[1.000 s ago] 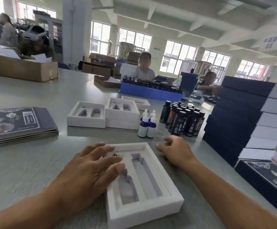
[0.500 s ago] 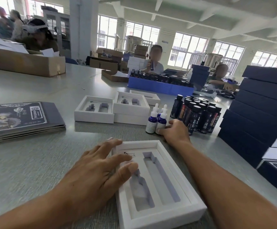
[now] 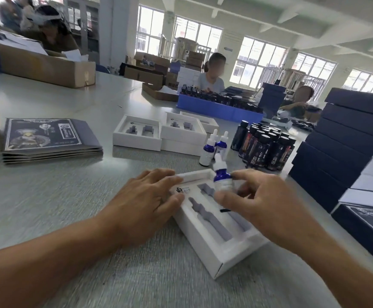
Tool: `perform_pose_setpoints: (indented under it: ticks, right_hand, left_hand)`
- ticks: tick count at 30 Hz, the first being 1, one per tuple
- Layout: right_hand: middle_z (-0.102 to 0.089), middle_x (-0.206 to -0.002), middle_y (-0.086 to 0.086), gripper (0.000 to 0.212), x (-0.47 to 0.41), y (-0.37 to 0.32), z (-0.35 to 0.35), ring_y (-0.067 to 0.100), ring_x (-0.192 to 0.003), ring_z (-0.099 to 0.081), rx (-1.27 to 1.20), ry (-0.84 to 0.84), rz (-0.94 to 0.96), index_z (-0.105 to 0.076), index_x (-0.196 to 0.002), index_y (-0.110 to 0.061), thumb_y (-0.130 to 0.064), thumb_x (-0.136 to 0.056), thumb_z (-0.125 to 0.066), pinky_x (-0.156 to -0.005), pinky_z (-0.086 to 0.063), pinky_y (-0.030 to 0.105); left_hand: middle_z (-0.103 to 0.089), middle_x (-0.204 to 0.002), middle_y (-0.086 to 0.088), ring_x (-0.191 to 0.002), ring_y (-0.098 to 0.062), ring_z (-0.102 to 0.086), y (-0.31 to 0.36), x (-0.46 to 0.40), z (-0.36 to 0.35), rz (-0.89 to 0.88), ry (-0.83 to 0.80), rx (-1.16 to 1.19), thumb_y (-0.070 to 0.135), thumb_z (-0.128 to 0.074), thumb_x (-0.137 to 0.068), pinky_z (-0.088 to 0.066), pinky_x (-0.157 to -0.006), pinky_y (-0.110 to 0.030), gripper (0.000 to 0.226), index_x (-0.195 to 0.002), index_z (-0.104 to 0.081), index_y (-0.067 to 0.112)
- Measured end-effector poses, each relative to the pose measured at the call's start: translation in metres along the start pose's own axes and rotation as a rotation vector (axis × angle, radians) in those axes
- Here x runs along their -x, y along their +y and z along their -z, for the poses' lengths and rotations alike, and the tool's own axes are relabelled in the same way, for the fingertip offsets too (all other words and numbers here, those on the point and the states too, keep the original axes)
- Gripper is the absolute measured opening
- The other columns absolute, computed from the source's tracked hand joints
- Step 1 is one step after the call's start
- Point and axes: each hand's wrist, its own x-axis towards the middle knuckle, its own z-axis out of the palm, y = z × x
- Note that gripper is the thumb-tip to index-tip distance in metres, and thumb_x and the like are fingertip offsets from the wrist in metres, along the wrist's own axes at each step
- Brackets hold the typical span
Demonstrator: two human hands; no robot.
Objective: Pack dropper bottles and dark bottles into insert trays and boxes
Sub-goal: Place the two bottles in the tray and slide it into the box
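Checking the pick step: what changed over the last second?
The right hand reached to the standing dropper bottles, took hold of one dropper bottle and brought it back over the near insert tray. Two dropper bottles remain standing. The left hand stayed flat on the tray's left edge; both slots are still empty.

Blue dropper bottle with white cap, held roughly upright between fingers of right hand, above far end of white insert tray. Tray lies flat on table, two long grey slots bare. Two more dropper bottles stand beyond tray; cluster of dark bottles with black caps upright just right of them. Three more white trays further back.
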Motion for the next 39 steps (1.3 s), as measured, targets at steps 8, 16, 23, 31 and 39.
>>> perform_pose_setpoints:
  ticks: [8,16,23,31,39]
  right_hand:
    - [-0.061,-0.09,-0.022,0.066,0.03,-0.01,-0.01,-0.002,-0.083,-0.056,0.304,-0.093,0.083,-0.052,-0.13,-0.049,-0.084,-0.075,-0.038,-0.076,-0.051,0.029]
    - [-0.061,-0.089,-0.024,0.052,0.033,-0.004,-0.006,-0.005,-0.083,-0.057,0.164,-0.147,0.069,-0.067,-0.115,-0.044,-0.072,-0.077,-0.045,-0.07,-0.047,0.021]
    - [-0.064,-0.077,-0.016,0.035,0.03,-0.008,-0.006,0.002,-0.074,-0.061,0.194,-0.22,0.085,-0.07,-0.113,-0.037,-0.058,-0.089,-0.057,-0.069,-0.054,0.03]
    - [-0.059,-0.079,-0.009,0.031,0.032,-0.006,-0.009,0.009,-0.073,-0.057,0.233,-0.209,0.134,-0.07,-0.093,-0.029,-0.053,-0.092,-0.049,-0.072,-0.054,0.04]
    - [-0.069,-0.065,-0.014,0.017,-0.013,0.054,-0.001,0.002,-0.057,-0.062,-0.3,0.235,-0.106,-0.072,-0.075,-0.028,-0.032,-0.091,-0.066,-0.054,-0.048,0.016]
  left_hand:
    - [-0.028,-0.155,0.017,-0.136,-0.007,-0.037,0.001,0.004,0.001,0.001,-0.04,0.022,0.065,-0.024,-0.094,-0.034,-0.112,-0.036,0.062,-0.146,-0.04,0.036]
    - [-0.032,-0.151,0.018,-0.129,-0.007,-0.045,-0.001,0.003,0.001,-0.025,-0.023,0.037,0.07,-0.02,-0.089,-0.039,-0.107,-0.034,0.066,-0.14,-0.047,0.038]
    - [-0.029,-0.156,0.015,-0.138,-0.009,-0.034,0.004,0.007,0.003,-0.01,-0.018,-0.034,0.065,-0.02,-0.09,-0.031,-0.113,-0.037,0.062,-0.139,-0.048,0.041]
    - [-0.034,-0.149,0.031,-0.141,0.013,-0.012,0.051,0.029,-0.011,-0.198,-0.069,-0.077,0.078,0.002,-0.089,-0.007,-0.12,-0.029,0.072,-0.141,-0.04,0.051]
    - [-0.043,-0.139,0.035,-0.132,0.004,-0.042,0.052,0.016,-0.007,-0.178,-0.03,-0.187,0.076,-0.004,-0.092,-0.04,-0.105,-0.049,0.054,-0.119,-0.051,0.065]
